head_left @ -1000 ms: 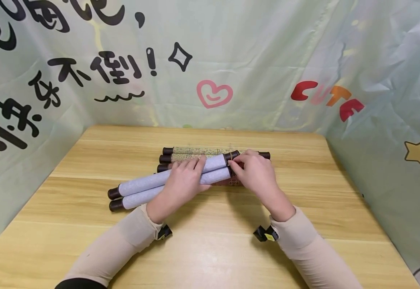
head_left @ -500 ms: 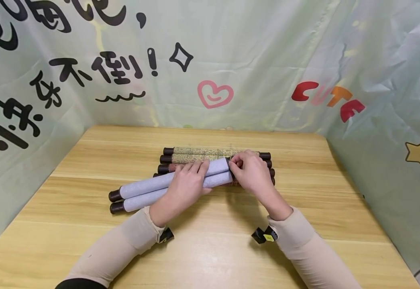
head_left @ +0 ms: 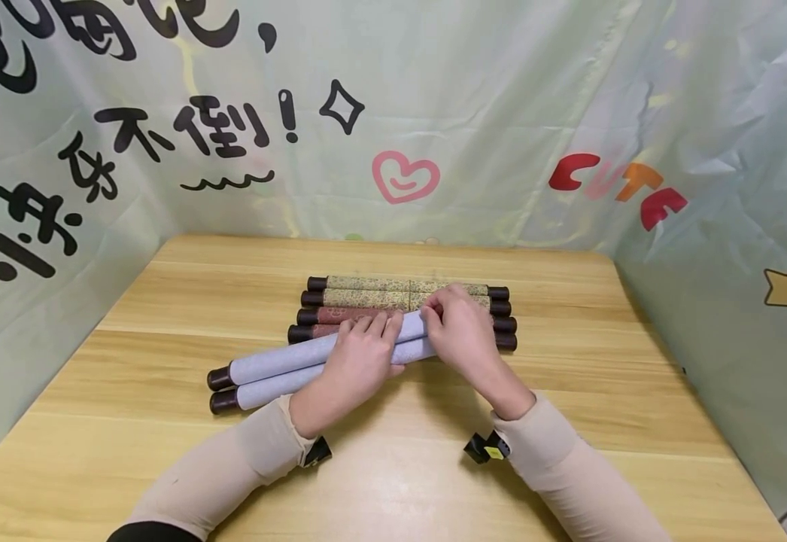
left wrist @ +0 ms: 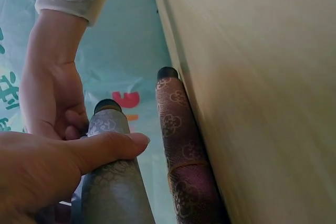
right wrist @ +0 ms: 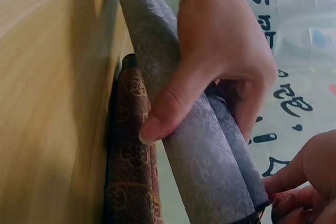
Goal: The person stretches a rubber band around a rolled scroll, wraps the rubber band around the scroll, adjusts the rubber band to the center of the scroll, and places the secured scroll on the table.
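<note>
Two pale blue rolled scrolls (head_left: 278, 360) with dark end knobs lie side by side, slanting across the middle of the table. My left hand (head_left: 363, 357) grips both around their middle, thumb along the near side. Near their right end, my right hand (head_left: 463, 331) pinches with curled fingers; a thin orange rubber band (right wrist: 260, 215) shows beside those fingertips in the right wrist view. The right-hand knobs are hidden by this hand in the head view. Just behind, partly covered, are two dark red patterned scrolls (head_left: 331, 315), with a thin band round them in the left wrist view.
Two yellow patterned scrolls (head_left: 366, 284) lie behind the red ones, with a thin band round their middle. The wooden table (head_left: 393, 467) backs onto a pale green printed cloth (head_left: 488, 113), which also hangs at both sides.
The blue scrolls have come down and toward me with the left hand, uncovering more of the red scrolls. My right hand has moved left from the scroll ends onto the blue part.
</note>
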`<state>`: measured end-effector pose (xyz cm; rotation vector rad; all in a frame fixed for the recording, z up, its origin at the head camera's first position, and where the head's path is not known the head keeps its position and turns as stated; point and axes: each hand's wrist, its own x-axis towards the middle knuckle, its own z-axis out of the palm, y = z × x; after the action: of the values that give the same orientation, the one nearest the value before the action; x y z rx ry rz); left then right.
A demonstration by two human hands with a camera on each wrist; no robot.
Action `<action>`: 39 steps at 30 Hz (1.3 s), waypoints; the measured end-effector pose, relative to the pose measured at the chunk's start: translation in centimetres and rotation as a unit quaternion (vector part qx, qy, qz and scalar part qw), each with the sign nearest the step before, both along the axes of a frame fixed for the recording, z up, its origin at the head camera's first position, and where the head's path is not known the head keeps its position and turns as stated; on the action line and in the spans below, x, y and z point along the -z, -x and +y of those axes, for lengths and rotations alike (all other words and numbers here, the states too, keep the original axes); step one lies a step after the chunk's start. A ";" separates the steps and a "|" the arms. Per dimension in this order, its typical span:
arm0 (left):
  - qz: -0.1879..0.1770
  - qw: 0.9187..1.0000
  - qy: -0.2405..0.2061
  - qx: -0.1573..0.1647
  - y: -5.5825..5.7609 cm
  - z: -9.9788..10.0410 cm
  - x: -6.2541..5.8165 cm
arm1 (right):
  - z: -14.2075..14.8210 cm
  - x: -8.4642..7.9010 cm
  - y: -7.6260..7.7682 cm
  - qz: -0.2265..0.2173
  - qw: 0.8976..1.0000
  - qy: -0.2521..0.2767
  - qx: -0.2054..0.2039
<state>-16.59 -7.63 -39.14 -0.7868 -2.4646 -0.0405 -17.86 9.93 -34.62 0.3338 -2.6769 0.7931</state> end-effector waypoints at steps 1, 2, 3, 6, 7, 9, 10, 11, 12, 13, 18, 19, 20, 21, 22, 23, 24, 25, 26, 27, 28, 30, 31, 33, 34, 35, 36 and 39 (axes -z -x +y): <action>0.004 1.000 0.002 -0.003 -0.1 0.0 0.0 | -0.2 0.0 -0.1 0.009 1.000 -0.006 -0.003; 0.007 1.000 0.004 -0.008 -0.1 0.0 0.0 | -0.3 0.0 -0.3 0.020 1.000 -0.012 -0.008; 0.012 1.000 0.005 -0.011 -0.1 0.0 0.0 | -0.5 0.0 -0.4 0.031 0.999 -0.016 -0.014; 0.025 0.999 0.007 -0.021 0.0 -0.2 -0.2 | -0.9 0.1 -0.9 0.053 0.998 -0.031 -0.026; 0.029 0.999 0.007 -0.023 0.1 -0.3 -0.2 | -1.0 0.1 -1.1 0.060 0.997 -0.037 -0.029; 0.031 0.999 0.005 -0.027 0.3 -0.5 -0.4 | -1.2 0.1 -1.4 0.068 0.996 -0.044 -0.034; 0.029 0.999 0.004 -0.028 0.3 -0.6 -0.6 | -1.3 0.1 -1.6 0.071 0.996 -0.046 -0.035; 0.025 0.999 0.002 -0.029 0.4 -0.7 -0.7 | -1.4 0.1 -1.7 0.073 0.996 -0.048 -0.036; 0.020 0.999 -0.001 -0.029 0.5 -0.8 -0.8 | -1.4 0.2 -1.8 0.076 0.995 -0.047 -0.037; 0.018 0.999 -0.003 -0.030 0.6 -1.0 -1.0 | -1.5 0.2 -1.9 0.079 0.995 -0.045 -0.038; 0.034 0.998 -0.040 -0.034 1.0 -1.6 -2.0 | -1.5 0.2 -2.1 0.114 0.992 -0.011 -0.044; 0.041 0.997 -0.049 -0.033 1.1 -1.7 -2.2 | -1.5 0.2 -2.1 0.125 0.991 -0.002 -0.047; 0.047 0.997 -0.057 -0.032 1.1 -1.8 -2.4 | -1.5 0.2 -2.1 0.137 0.989 0.005 -0.051; 0.052 0.996 -0.063 -0.031 1.1 -1.9 -2.5 | -1.5 0.3 -2.1 0.148 0.987 0.012 -0.056; 0.056 0.996 -0.068 -0.029 1.2 -2.0 -2.7 | -1.5 0.3 -2.1 0.159 0.985 0.019 -0.061; 0.059 0.995 -0.070 -0.026 1.2 -2.1 -2.8 | -1.5 0.4 -2.2 0.170 0.983 0.029 -0.065; 0.060 0.995 -0.072 -0.025 1.2 -2.2 -2.9 | -1.5 0.5 -2.2 0.180 0.980 0.041 -0.069; 0.061 0.995 -0.075 -0.024 1.2 -2.2 -3.0 | -1.5 0.6 -2.2 0.190 0.978 0.053 -0.073; 0.061 0.995 -0.077 -0.023 1.3 -2.3 -3.1 | -1.5 0.7 -2.2 0.199 0.975 0.065 -0.075; 0.062 0.995 -0.079 -0.023 1.3 -2.4 -3.2 | -1.5 0.8 -2.2 0.207 0.972 0.077 -0.078; 0.063 0.994 -0.082 -0.022 1.4 -2.5 -3.3 | -1.5 0.9 -2.2 0.214 0.970 0.087 -0.080; 0.064 0.994 -0.087 -0.018 1.5 -2.6 -3.4 | -1.5 1.1 -2.1 0.225 0.966 0.101 -0.081; 0.066 0.994 -0.088 -0.015 1.5 -2.7 -3.5 | -1.5 1.2 -2.0 0.226 0.965 0.104 -0.081; 0.068 0.994 -0.088 -0.012 1.7 -2.9 -3.6 | -1.5 1.3 -1.9 0.216 0.966 0.114 -0.079; 0.069 0.994 -0.089 -0.011 1.8 -3.0 -3.6 | -1.5 1.4 -1.8 0.209 0.968 0.119 -0.077; 0.070 0.993 -0.091 -0.011 1.9 -3.1 -3.7 | -1.5 1.5 -1.7 0.201 0.968 0.127 -0.078; 0.072 0.993 -0.095 -0.011 2.0 -3.2 -3.8 | -1.5 1.7 -1.6 0.191 0.969 0.137 -0.080; 0.077 0.991 -0.109 -0.011 2.0 -3.7 -4.0 | -1.6 2.0 -1.2 0.165 0.967 0.173 -0.092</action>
<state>-18.61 -11.29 -35.10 -0.6443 -2.2763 -0.2282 -16.63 8.32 -36.61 0.5738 -2.1728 1.1288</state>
